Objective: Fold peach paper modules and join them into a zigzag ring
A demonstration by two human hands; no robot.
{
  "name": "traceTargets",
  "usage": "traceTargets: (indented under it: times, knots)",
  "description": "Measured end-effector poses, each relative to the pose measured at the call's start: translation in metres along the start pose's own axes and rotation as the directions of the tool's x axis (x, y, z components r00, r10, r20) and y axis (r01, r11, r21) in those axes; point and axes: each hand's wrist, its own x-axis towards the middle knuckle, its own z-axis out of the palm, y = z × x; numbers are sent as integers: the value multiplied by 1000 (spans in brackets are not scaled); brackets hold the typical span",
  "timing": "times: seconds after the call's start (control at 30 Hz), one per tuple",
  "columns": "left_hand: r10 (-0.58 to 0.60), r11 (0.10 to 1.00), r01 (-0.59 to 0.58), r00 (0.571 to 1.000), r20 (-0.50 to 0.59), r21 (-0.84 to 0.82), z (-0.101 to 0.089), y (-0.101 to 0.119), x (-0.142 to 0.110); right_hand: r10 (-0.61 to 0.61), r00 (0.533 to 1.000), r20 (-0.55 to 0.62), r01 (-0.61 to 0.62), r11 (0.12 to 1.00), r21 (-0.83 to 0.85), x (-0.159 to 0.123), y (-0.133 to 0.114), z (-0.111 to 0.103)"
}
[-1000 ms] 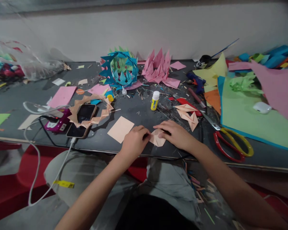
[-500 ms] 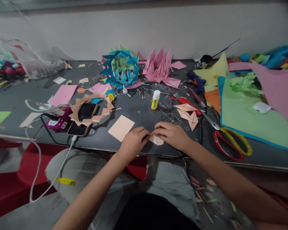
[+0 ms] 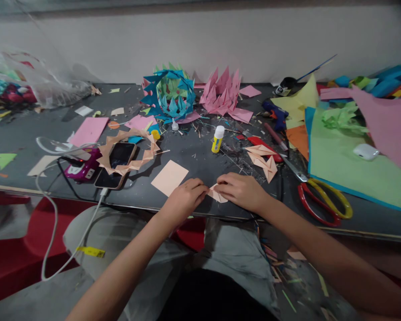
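Note:
A small piece of folded peach paper (image 3: 218, 196) lies at the table's front edge, partly hidden by my fingers. My left hand (image 3: 187, 195) pinches its left corner. On its right side, the bent fingers of my right hand (image 3: 239, 189) press and grip the fold. A flat peach sheet (image 3: 169, 177) rests just left of my left hand. Beyond my hands stands a glue stick (image 3: 217, 139) with a white cap. Folded peach pieces (image 3: 263, 160) lie to the right, and a ring of pointed peach paper (image 3: 107, 154) sits at the left over a phone (image 3: 120, 156).
Scissors (image 3: 321, 198) with red and yellow handles lie right of my hands, beside green sheets (image 3: 347, 160). A blue paper ring (image 3: 169, 96) and a pink pointed paper form (image 3: 221, 93) stand at the back. A purple power adapter (image 3: 85, 166) with cables is at left.
My right hand has shifted slightly right, away from my left fingertips, so more of the folded paper shows between them. My left hand has moved slightly left.

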Motion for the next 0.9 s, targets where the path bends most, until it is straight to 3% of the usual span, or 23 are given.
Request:
traceTargets:
  times: [0.23, 0.43, 0.6, 0.7, 0.8, 0.9]
  knots:
    - [41, 991, -43, 999, 17, 125, -1, -2, 0, -84, 996, 13, 83, 995, 56, 2, 5, -2]
    - [77, 974, -86, 996, 53, 209, -10, -2, -8, -73, 997, 6, 73, 994, 79, 4, 8, -1]
    - [7, 985, -4, 1000, -17, 175, -17, 3, -20, -24, 1000, -14, 26, 990, 137, 5, 9, 1]
    - [-5, 984, 16, 998, -63, 178, -11, 15, -22, -24, 1000, -13, 25, 988, 154, 5, 10, 2]
    - [32, 984, -40, 998, 45, 174, 4, 30, -23, -5, 1000, -19, 9, 984, 179, 3, 10, 3]
    - [-28, 980, 20, 999, 38, 197, 18, 39, -24, 44, 999, -27, -38, 981, 192, -1, 8, 2]
